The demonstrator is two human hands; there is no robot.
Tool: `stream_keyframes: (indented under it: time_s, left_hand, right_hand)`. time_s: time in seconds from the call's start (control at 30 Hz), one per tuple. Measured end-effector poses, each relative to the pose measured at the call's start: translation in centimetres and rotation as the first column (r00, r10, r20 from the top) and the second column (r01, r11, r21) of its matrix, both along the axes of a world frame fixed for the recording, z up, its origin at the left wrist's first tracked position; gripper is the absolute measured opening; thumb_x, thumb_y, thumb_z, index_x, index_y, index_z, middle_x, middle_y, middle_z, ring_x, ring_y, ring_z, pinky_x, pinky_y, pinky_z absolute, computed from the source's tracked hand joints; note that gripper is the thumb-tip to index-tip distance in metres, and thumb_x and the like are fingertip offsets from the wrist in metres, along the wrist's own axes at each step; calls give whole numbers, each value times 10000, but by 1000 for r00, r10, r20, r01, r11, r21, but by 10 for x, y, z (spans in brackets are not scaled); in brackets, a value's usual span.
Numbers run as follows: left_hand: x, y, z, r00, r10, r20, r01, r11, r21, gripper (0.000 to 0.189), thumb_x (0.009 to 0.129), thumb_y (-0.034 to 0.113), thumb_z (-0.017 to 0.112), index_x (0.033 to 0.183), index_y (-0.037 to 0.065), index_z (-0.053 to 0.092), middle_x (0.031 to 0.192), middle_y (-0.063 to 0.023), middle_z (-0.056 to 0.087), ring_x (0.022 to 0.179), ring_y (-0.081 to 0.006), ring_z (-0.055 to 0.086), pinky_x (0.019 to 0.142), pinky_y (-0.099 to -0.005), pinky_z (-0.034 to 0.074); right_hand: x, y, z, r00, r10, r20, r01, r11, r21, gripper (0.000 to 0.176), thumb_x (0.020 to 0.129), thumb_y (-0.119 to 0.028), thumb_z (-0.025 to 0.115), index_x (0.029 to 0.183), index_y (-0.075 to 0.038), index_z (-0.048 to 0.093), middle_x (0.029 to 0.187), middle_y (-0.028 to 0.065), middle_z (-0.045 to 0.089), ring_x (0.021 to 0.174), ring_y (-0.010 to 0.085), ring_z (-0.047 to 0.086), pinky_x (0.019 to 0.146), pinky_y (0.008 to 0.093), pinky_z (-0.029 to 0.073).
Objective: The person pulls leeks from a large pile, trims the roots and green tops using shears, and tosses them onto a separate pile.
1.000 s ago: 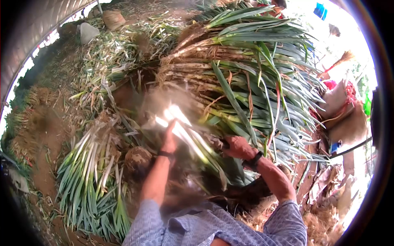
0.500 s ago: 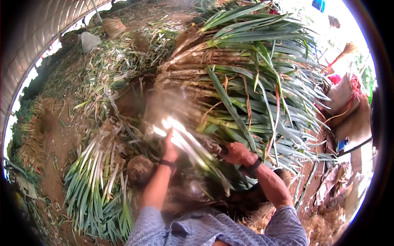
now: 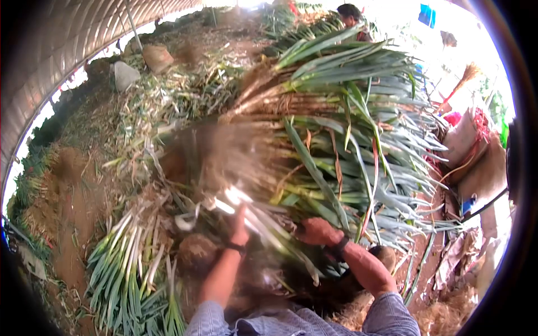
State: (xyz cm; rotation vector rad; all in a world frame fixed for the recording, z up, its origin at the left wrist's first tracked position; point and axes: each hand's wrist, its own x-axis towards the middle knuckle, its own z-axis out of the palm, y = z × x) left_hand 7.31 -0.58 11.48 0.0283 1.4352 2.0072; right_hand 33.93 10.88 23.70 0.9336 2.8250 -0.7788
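My left hand (image 3: 240, 228) is closed around a few long green onions (image 3: 270, 228), their white ends pointing up and left and their leaves slanting down to the right. To their right, my right hand (image 3: 318, 231) is curled shut beside the leaves; what its fingers hold is hidden. A pale strip of peel (image 3: 188, 217) hangs left of the white ends, blurred. Above both hands lies a large heap of untrimmed green onions (image 3: 364, 140), roots to the left and leaves to the right. Cleaned green onions (image 3: 134, 246) lie at the lower left.
Loose peelings (image 3: 185, 84) cover the ground at the upper left. A pale sack (image 3: 124, 75) and a brown sack (image 3: 157, 59) stand beyond them. Another person (image 3: 350, 15) is behind the heap. A white sack (image 3: 468, 131) stands at the right, and a shoe (image 3: 384, 256) shows below my right wrist.
The view has tilted up, bringing another person's head into sight. My left hand has moved slightly right and down with the green onions. A curled peel strip now shows beside them.
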Motion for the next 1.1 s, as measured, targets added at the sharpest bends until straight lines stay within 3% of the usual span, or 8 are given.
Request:
stream_keyframes:
  time_s: [0.03,0.13,0.3,0.43,0.73,0.87,0.93,1.1]
  left_hand:
    - [11,-6,33,997,-35,74,34,999,12,499,826,258,781,1247,52,609,1160,-49,635,1044,-207,592,906,-369,482]
    - [-4,2,-5,995,82,-63,-87,993,-81,435,817,220,784,1186,44,633,1112,-43,640,990,-186,593,872,-374,489]
    - [3,-6,9,983,-52,176,33,993,110,402,823,242,771,1173,96,639,1118,-8,631,1036,-171,576,940,-340,448]
    - [10,-3,21,983,-156,92,154,988,22,382,842,307,743,1156,114,645,1135,-23,633,1065,-184,573,941,-354,445]
    - [21,-5,53,907,-396,143,336,885,323,347,904,267,640,1200,91,596,1126,-53,634,1074,-236,593,967,-405,448]
    - [27,-3,71,927,-331,178,262,908,327,362,907,288,639,1200,81,590,1130,-61,635,1080,-236,591,967,-408,447]
    - [24,-4,64,923,-339,180,259,897,358,357,913,293,634,1202,87,591,1135,-59,634,1073,-230,592,957,-409,447]
    - [24,3,62,924,-339,177,243,878,412,377,917,314,617,1219,88,593,1171,-59,631,1098,-233,585,978,-406,448]
  right_hand:
    - [-1,0,2,1000,-3,14,3,1000,-29,443,832,-454,618,922,-29,698,872,246,688,849,423,668,775,519,528]
    - [-6,0,20,993,52,109,-42,995,-94,498,839,-457,597,982,9,702,954,255,697,922,411,673,825,495,535]
    - [-3,0,13,989,114,96,-108,992,-65,522,838,-473,612,994,18,698,934,258,695,914,413,673,805,490,535]
    - [-2,8,7,1000,15,-4,-16,989,-149,484,849,-454,625,981,8,687,869,240,691,856,420,669,766,489,531]
    - [1,0,27,984,27,-175,-43,995,-92,405,882,-414,615,1027,-40,668,839,223,686,804,420,658,728,490,523]
    - [1,10,-5,959,88,-269,-76,996,55,394,878,-371,631,1110,-54,664,822,219,685,783,400,663,713,479,522]
    - [7,3,25,978,15,-206,-47,988,-148,381,876,-309,649,1151,-47,657,812,208,684,752,359,668,688,444,517]
    - [11,-1,20,938,69,-340,-94,994,-58,311,863,-296,666,1050,-48,687,821,213,679,749,378,657,673,446,518]
